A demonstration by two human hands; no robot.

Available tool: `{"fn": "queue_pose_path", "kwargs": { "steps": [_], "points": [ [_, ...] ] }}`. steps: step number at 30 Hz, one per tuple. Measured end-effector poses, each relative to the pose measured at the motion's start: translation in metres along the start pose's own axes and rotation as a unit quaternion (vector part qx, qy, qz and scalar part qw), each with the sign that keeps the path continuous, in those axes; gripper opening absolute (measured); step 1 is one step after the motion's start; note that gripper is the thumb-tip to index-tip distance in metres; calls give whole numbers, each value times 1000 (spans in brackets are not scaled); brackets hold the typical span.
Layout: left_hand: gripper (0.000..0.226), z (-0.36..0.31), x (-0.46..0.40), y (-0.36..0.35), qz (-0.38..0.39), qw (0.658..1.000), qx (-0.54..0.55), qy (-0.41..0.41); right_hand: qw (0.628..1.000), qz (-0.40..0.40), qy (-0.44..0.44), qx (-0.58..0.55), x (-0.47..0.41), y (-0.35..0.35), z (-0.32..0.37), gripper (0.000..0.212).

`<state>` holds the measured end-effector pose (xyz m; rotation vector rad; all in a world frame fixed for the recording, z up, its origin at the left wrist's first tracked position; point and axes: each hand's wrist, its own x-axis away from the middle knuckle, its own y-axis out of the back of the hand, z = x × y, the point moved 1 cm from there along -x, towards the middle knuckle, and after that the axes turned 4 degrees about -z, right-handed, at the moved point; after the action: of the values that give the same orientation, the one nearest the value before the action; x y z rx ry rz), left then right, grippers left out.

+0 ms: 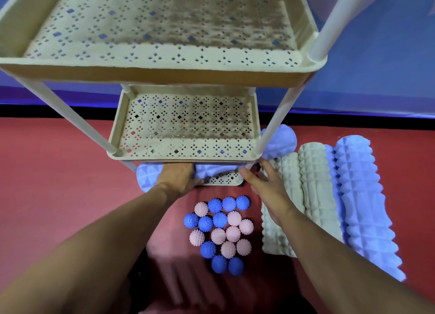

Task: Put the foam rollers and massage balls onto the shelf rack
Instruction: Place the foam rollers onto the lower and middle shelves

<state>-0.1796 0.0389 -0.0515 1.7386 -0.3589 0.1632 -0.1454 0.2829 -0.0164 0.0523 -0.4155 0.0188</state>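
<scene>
Head view looks down through a cream shelf rack [164, 75] with perforated tiers, standing on a red floor [58, 172]. No brand, label or writing can be read on anything here.

On the lowest tier, under the middle one, lies a light blue foam roller [148, 175]; its end sticks out to the left of the rack. The left hand [179, 178] rests on top of this roller with the fingers curled over it, though the middle tier hides the fingertips, so how firmly it grips I cannot tell. The right hand [266, 186] is spread wide and holds nothing; its fingers reach toward the rack's front right post [277, 123] and the near corner of the lowest tier.

Behind that post sits another blue roller [282, 139], partly hidden by it. To the right, on the floor, lie two pale green rollers [315, 191] side by side and touching, then a long blue roller [362, 196] just beside them. The right forearm crosses the nearer green roller.

Between the forearms, on the floor in front of the rack, a tight cluster of spiky massage balls [221, 231], blue and pink, lies touching one another.

A blue wall [388, 55] with a black base strip runs behind the rack.
</scene>
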Motion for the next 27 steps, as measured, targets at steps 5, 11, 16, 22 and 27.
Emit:
{"fn": "queue_pose_path", "kwargs": {
  "steps": [5, 11, 16, 22, 27],
  "points": [
    [41, 0, -17, 0, -2, 999, 32, -22, 1000, -3, -25, 5, 0, -6, -8, 39],
    [50, 30, -28, -7, 8, 998, 48, 26, 998, -5, -42, 47, 2, -4, -14, 40],
    [46, 38, -38, -7, 53, 992, 108, 42, 997, -15, -53, 54, 0, 1, -25, 59],
    [52, 64, -38, -13, 50, 978, 158, 127, 995, -8, -61, 77, 1, -3, -23, 62],
    [29, 81, -26, -14, 19, 984, 125, 122, 995, -7, -53, 89, 1, -6, -27, 80]
  ]
}}
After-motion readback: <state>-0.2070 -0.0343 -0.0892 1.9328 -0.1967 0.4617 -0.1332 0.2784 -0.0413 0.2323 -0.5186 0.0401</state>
